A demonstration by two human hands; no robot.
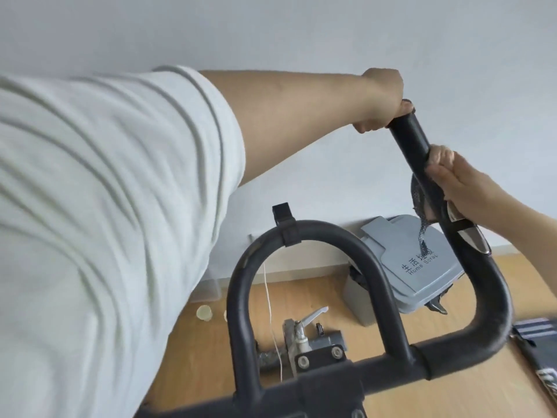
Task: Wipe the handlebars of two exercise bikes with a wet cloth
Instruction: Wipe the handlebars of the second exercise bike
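Observation:
A black exercise-bike handlebar (304,236) fills the lower half of the view, with a centre loop and a right grip bar (411,140) rising toward the wall. My left hand (382,101) reaches across and is closed around the top end of that grip. My right hand (452,173) wraps the same bar lower down, pressing a dark grey cloth (422,197) against it. A loose end of the cloth hangs below my hand. A silver pulse-sensor plate (473,239) shows on the bar just under my right hand.
A grey lidded bin (422,267) stands on the wooden floor (316,294) against the white wall behind the handlebar. A metal clamp lever (307,321) and a thin white cord (269,303) sit below the loop. A dark striped object (536,330) lies at the right edge.

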